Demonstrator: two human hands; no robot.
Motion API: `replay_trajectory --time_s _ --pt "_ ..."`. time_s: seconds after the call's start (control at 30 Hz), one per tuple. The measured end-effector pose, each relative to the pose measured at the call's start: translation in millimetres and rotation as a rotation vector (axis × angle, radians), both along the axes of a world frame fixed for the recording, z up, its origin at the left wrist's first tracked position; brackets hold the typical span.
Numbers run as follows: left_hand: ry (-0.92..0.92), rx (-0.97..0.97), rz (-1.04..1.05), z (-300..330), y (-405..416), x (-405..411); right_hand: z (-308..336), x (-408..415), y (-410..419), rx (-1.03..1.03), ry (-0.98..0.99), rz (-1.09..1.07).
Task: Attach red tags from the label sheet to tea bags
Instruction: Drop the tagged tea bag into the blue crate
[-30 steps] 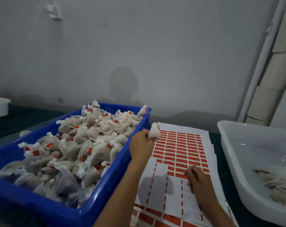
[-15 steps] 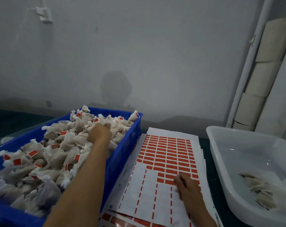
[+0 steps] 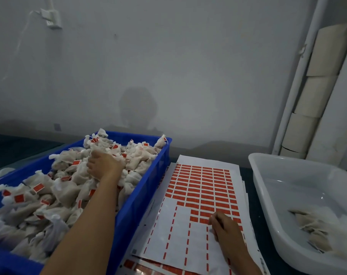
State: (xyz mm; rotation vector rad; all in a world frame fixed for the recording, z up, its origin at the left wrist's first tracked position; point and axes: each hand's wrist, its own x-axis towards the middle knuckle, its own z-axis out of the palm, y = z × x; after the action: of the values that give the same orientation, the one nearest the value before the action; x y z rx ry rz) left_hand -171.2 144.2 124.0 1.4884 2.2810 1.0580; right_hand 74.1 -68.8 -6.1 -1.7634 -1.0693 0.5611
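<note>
A blue crate on the left is heaped with white tea bags, many of them bearing red tags. My left hand lies on top of that heap near the far end, fingers bent loosely down among the bags and holding nothing I can see. The label sheet lies flat between the crate and a tub; its near-left part is stripped bare, and rows of red tags fill the far part. My right hand rests on the sheet with curled fingers, its tips pinching at a red tag on the block's lower edge.
A white plastic tub stands at the right with a few untagged tea bags in its near corner. More label sheets lie under the top one. Cardboard rolls lean against the wall at the far right.
My left hand carried a tea bag from above the sheet's edge into the blue crate and now lies on the heap without it. My right hand stayed at the tags.
</note>
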Motion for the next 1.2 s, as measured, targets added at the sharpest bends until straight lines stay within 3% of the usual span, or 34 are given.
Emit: replay_trajectory --time_s 0.1,0.2,0.37,0.5,0.63,0.8,1.0,1.2 --pt "0.064 0.165 -0.033 27 -9 11 1 -1 -1 0.002 -0.006 0.001" --pt "0.182 0.329 -0.235 55 -29 39 3 -3 -3 0.027 -0.025 0.006" --pt "0.108 0.505 -0.593 45 -87 98 3 -1 -7 0.051 -0.004 0.036" --pt "0.114 0.319 -0.803 -27 -130 138 3 -2 -8 0.058 0.012 0.04" --pt "0.07 0.048 -0.816 -101 -144 146 9 -4 -10 0.116 0.057 0.024" --pt "0.063 0.058 -0.828 -125 -146 154 24 -5 -13 0.157 0.061 -0.028" --pt "0.032 0.081 -0.881 -129 -150 163 77 13 -18 0.178 -0.07 -0.01" --pt "0.004 0.09 -0.902 -138 -140 162 138 100 -26 0.162 -0.054 -0.251"
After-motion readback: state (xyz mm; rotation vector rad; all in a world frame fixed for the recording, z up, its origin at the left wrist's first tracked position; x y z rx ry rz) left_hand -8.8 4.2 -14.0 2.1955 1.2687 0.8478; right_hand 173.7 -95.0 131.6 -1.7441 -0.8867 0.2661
